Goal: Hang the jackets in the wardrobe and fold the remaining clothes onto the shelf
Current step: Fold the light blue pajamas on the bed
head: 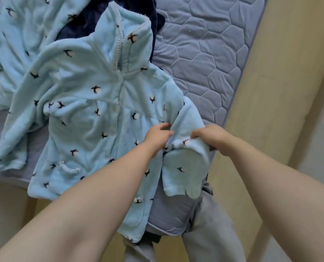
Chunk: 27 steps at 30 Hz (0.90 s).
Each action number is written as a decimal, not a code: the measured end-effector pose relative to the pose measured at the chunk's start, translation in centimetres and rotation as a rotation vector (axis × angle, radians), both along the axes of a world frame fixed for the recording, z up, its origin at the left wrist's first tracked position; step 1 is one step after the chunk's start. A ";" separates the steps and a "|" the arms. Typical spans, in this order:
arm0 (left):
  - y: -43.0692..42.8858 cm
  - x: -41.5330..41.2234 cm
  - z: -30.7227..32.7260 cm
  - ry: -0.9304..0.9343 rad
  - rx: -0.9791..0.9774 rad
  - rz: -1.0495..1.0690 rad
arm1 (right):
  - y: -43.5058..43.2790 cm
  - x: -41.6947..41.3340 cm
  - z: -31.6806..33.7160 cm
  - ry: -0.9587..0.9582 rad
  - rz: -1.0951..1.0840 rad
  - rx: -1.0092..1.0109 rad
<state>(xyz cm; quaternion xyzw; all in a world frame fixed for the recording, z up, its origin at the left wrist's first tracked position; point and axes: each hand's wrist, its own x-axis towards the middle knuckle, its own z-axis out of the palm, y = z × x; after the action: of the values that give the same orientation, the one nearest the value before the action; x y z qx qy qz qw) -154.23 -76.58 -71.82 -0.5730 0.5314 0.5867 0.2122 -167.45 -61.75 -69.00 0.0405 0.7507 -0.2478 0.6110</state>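
From the head camera, both bare forearms reach forward over the bed (204,53). The pale blue fleece jacket (93,114) lies front-up on the mattress. The left hand (158,138) pinches the jacket's side where its sleeve (185,163) begins. Just beside it, the right hand (212,138) grips the doubled-over sleeve, fingers curled into the fleece. A matching blue garment (15,44) and a navy one (93,19) lie beyond.

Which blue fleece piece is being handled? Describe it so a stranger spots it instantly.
On the grey quilted mattress lie two blue fleece pieces. The fleece jacket is spread flat in the middle. Unlike the crumpled fleece piece at upper left, it shows a collar, white buttons and a pocket, and the left hand and right hand grip its sleeve.
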 end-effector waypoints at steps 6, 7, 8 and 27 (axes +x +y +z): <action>-0.4 -1.6 2.0 0.028 0.317 0.083 | -0.3 3.5 4.0 -0.123 -0.525 -0.253; -0.6 -1.6 2.3 0.030 0.325 0.133 | -0.7 4.5 4.4 -0.189 -0.616 -0.285; -0.8 -1.5 2.6 0.034 0.303 0.169 | -1.0 5.5 4.7 -0.263 -0.698 -0.325; -3.3 5.9 1.8 -0.065 -0.296 -0.263 | -2.8 15.5 -0.2 -0.100 -1.119 0.126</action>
<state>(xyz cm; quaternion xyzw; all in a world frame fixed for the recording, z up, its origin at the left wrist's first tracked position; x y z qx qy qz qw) -148.32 -79.93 -70.03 -0.5423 0.6749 0.4506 0.2177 -151.98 -64.52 -69.15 0.4806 0.5982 -0.4866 0.4176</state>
